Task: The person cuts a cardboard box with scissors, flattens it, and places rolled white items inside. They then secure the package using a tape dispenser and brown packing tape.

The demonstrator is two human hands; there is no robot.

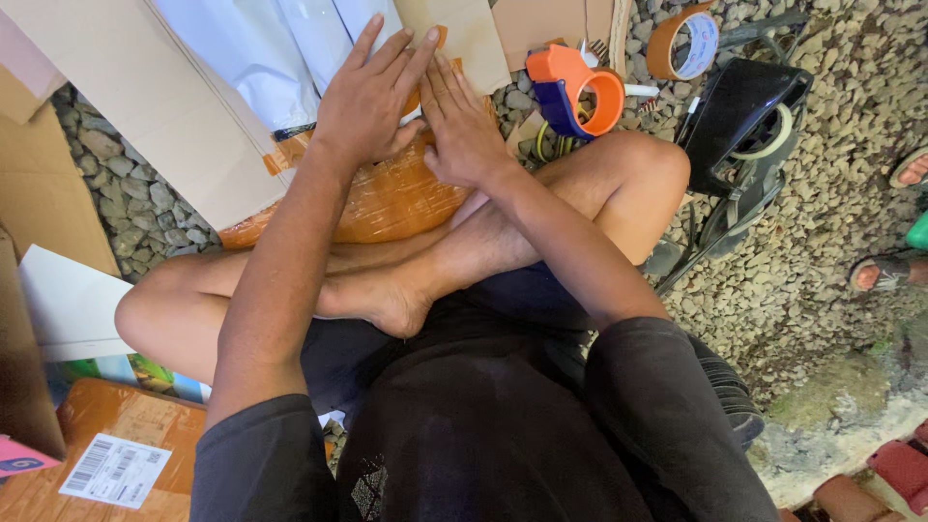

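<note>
1. The tape-wrapped parcel (387, 198) lies at upper centre of the frame, against the crossed legs; it looks light, slick and slightly yielding, best gripped by its edges.
2. Left hand (372, 92) and right hand (462, 126) press flat on it, fingers spread, gripping nothing.
3. An orange tape dispenser (572, 92) lies to the upper right on the gravel.

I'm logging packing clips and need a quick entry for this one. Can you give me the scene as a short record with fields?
setting: person sitting cross-legged on grey gravel ground
left hand: flat, fingers spread, pressing on the brown tape-wrapped parcel
right hand: flat on the same parcel, beside the left
behind parcel: orange-and-blue tape dispenser; loose roll of brown tape
lower left: brown wrapped package with a white label
far right: another person's sandalled foot
</note>
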